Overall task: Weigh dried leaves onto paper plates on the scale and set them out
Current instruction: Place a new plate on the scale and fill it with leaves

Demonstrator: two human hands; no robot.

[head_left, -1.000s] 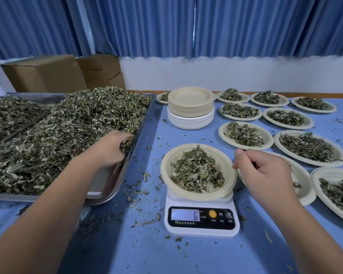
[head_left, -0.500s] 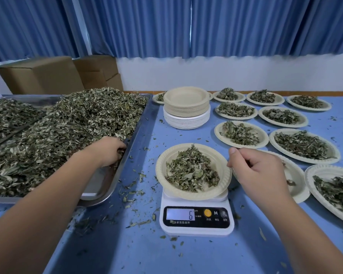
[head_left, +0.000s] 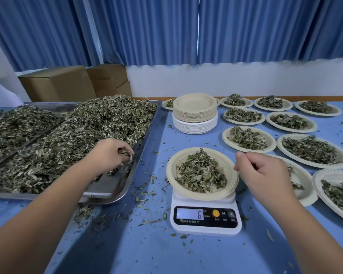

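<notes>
A paper plate [head_left: 171, 175] heaped with dried leaves [head_left: 201, 173] sits on the white digital scale [head_left: 205, 226], whose display reads 6. My right hand [head_left: 265, 175] is at the plate's right rim, fingers curled and thumb up; whether it pinches the rim I cannot tell. My left hand [head_left: 110, 155] is in the steel tray [head_left: 115, 186] of loose dried leaves [head_left: 77, 135], fingers curled round a small clump of them.
A stack of unused paper plates [head_left: 195, 113] stands behind the scale. Several filled plates [head_left: 249, 139] cover the blue table [head_left: 166, 254] to the right, one just under my right hand. Leaf crumbs lie scattered around the scale. Cardboard boxes [head_left: 57, 84] stand by the wall.
My left hand has lifted out of the leaf pile with a clump of leaves in its fingers. My right hand stays by the plate's rim; the scale still reads 6.
</notes>
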